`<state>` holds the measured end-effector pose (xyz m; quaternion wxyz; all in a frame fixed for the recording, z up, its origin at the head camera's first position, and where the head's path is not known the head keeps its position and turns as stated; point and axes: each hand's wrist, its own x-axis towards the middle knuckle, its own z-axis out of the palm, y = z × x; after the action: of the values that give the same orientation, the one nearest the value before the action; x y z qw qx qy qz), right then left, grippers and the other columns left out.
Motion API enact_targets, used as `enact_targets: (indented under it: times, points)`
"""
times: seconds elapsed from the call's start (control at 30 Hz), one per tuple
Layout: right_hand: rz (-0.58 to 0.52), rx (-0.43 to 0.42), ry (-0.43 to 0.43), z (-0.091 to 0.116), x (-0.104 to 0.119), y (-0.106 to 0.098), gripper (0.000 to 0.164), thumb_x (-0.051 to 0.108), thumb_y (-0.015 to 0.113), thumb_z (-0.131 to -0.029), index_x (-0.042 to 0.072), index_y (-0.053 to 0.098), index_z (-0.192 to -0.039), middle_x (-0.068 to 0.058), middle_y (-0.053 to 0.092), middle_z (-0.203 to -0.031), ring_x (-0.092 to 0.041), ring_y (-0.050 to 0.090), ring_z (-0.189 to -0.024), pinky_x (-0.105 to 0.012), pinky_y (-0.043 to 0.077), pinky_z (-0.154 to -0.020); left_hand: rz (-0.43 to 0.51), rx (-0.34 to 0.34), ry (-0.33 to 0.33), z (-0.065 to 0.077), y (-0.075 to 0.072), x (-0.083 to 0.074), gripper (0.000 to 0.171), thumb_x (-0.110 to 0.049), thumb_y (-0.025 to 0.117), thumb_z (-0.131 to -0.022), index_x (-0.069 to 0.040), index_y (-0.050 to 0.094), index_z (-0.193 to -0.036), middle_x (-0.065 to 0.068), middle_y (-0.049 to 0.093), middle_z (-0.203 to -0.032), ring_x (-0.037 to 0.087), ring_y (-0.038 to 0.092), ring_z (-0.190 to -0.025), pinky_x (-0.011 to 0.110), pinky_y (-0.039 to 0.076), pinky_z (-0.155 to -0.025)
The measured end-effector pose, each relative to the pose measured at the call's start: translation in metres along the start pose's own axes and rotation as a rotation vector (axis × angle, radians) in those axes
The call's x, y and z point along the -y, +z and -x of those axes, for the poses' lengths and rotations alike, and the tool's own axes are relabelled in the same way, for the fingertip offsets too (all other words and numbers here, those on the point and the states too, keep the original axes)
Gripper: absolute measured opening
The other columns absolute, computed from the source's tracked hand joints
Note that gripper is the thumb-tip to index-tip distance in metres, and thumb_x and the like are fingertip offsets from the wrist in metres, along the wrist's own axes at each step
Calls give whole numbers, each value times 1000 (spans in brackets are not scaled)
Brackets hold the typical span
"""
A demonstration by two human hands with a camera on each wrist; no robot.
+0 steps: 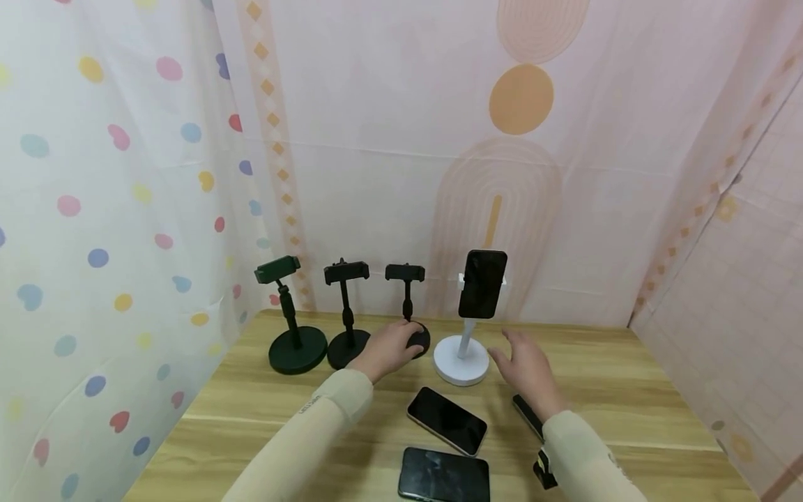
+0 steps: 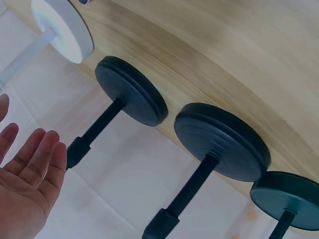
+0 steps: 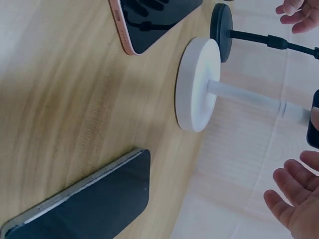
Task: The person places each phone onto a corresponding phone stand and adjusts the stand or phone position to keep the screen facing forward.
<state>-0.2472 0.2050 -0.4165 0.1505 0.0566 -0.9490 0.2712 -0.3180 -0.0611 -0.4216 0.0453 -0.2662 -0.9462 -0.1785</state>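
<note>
A white phone stand (image 1: 461, 362) carries a black phone (image 1: 483, 284) upright in its clamp. Just right of its base is my right hand (image 1: 529, 368), fingers spread and holding nothing; in the right wrist view its thumb overlaps the mounted phone's edge. My left hand (image 1: 390, 348) hovers with relaxed fingers in front of a small black phone stand (image 1: 408, 307), partly covering its round base. Its palm and fingers show bare in the left wrist view. A rose-edged phone (image 1: 447, 420) lies on the table between my forearms.
Left of my left hand stand another black phone stand (image 1: 347, 314) and a dark green one (image 1: 295, 348), both with unoccupied clamps. A black phone (image 1: 444, 475) lies at the near edge; another phone (image 1: 528, 417) is partly under my right forearm. Patterned curtains (image 1: 376, 139) enclose the wooden table (image 1: 602, 390).
</note>
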Motion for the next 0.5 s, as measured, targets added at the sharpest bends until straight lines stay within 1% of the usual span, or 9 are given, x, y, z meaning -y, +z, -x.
enact_targets:
  times: [0.2,0.4,0.5]
  points:
    - [46,87,-5,7,1,4,51,24,67,-96,-12,55,-131,-33,55,-128,-48,53,-119,-57,43,-98,-61,6,-8,2,0,5,39,-26,69,-95,-10,63,-130,17,59,-132,33,59,-119,47,48,-97]
    - [90,177,-12,12,2,10,49,24,69,-93,-10,59,-127,-31,58,-124,-45,56,-116,-56,44,-97,-121,11,-24,5,2,11,40,-27,71,-94,-10,63,-129,16,61,-127,31,62,-112,45,52,-90]
    - [109,221,-2,16,4,14,48,25,71,-92,-9,61,-125,-28,60,-122,-43,59,-113,-55,46,-95,-148,16,-16,7,3,12,39,-26,72,-93,-9,64,-128,16,62,-123,30,64,-108,45,53,-87]
